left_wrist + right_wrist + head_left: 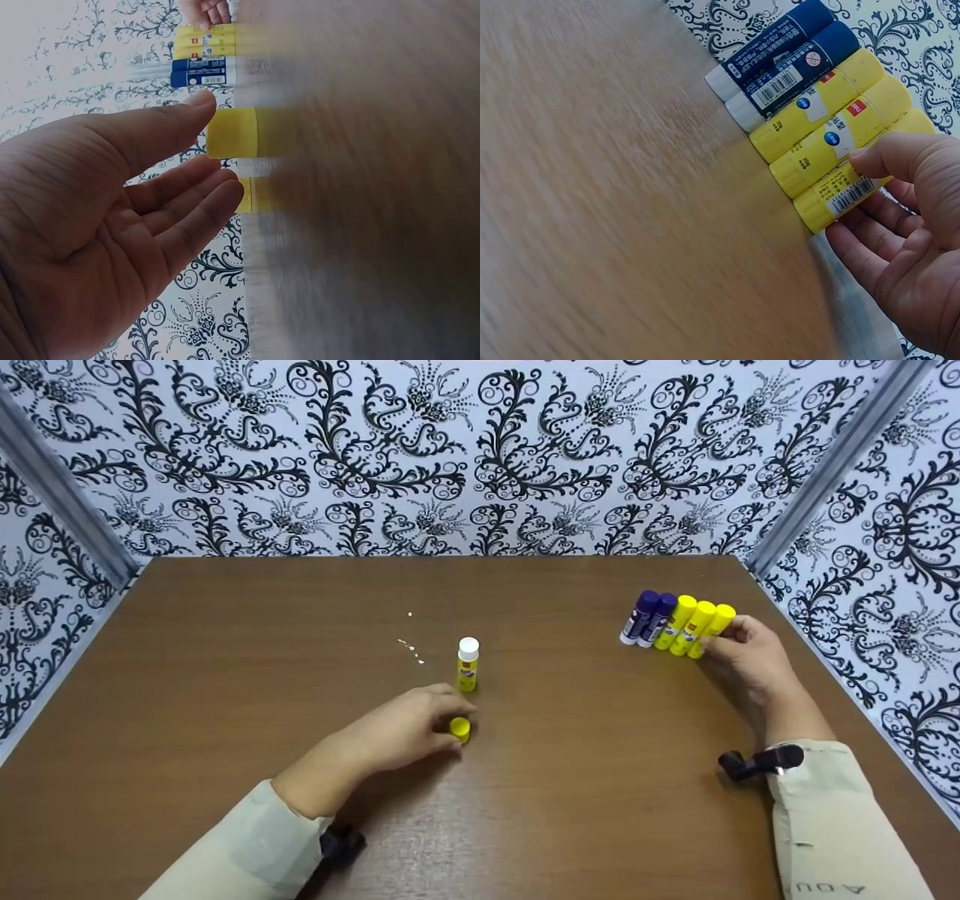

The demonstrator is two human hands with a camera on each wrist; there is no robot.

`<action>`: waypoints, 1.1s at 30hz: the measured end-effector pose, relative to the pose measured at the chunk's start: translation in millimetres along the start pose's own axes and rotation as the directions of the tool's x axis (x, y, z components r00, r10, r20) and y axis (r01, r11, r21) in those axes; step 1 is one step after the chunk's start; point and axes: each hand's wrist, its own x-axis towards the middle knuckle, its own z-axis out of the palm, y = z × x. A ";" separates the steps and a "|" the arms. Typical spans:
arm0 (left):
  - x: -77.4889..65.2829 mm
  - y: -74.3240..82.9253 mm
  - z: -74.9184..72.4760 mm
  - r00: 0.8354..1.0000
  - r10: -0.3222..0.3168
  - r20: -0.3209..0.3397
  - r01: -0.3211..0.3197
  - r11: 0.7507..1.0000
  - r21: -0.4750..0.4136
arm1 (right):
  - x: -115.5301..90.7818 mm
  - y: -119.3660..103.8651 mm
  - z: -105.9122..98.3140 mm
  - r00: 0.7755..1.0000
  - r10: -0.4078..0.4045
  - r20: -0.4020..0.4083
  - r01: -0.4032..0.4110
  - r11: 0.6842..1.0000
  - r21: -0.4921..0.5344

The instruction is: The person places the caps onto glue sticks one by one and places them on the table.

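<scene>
An uncapped yellow glue stick (467, 671) with a white top stands upright near the middle of the table. Just in front of it sits a small yellow cap (460, 730), between the thumb and fingers of my left hand (405, 727). In the left wrist view the thumb tip is close to the cap (232, 133), and the fingers are spread loosely. At the right, my right hand (754, 660) grips the end yellow glue stick (840, 196) of a standing row, thumb in front and fingers behind. Beside it are two more yellow glue sticks (844, 139) and two dark blue ones (791, 82).
White crumbs (411, 648) lie on the brown wooden table (262, 660), behind and left of the uncapped stick. Patterned black-and-white panels (420, 450) rise at the back and both sides. A black wrist camera (757, 763) is strapped at the right sleeve.
</scene>
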 end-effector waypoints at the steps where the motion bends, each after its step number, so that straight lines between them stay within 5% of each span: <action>1: 0.0 -0.3 0.1 1.000 0.003 0.000 -0.003 1.000 -0.001 | 0.0 0.0 -0.1 1.000 0.001 -0.004 -0.001 1.000 -0.015; 12: -0.6 -4.0 1.3 0.999 0.049 0.000 -0.049 0.998 0.025 | 1.1 -0.2 1.0 1.000 0.024 -0.011 -0.024 1.000 -0.005; 16: -1.1 -4.2 1.1 0.999 0.044 0.007 -0.044 0.999 0.025 | 1.4 0.6 0.6 1.000 0.008 -0.028 -0.010 0.996 -0.090; 33: -0.8 -2.4 -0.3 1.000 0.007 0.019 -0.007 1.000 -0.007 | 1.4 2.1 1.0 1.000 0.002 -0.030 -0.004 0.999 -0.048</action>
